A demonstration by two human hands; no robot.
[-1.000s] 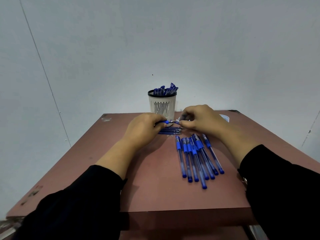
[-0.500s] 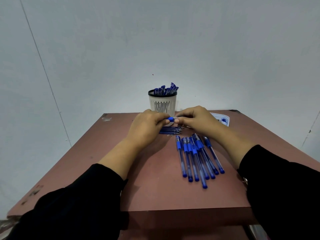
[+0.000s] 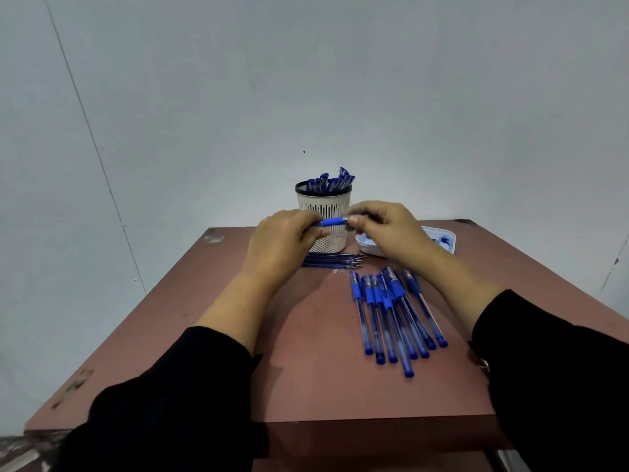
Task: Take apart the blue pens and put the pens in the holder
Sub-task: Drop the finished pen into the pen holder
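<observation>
A blue pen [image 3: 332, 221] is held level in front of the holder, above the table. My left hand [image 3: 282, 243] grips its left end and my right hand [image 3: 391, 233] pinches its right end. The white slotted holder [image 3: 323, 207] with a black rim stands at the back of the table, with several blue pen parts sticking out of it. Several whole blue pens [image 3: 391, 311] lie side by side on the right of the table. A small bundle of thin refills [image 3: 332, 260] lies behind my left hand.
A shallow white tray [image 3: 442, 238] with small blue bits sits at the back right, partly behind my right hand. The brown table [image 3: 306, 369] ends at a front edge close to me. A plain grey wall rises behind.
Both hands have lifted from the table surface up in front of the holder, bringing the pen with them. The white tray has come into view behind my right hand.
</observation>
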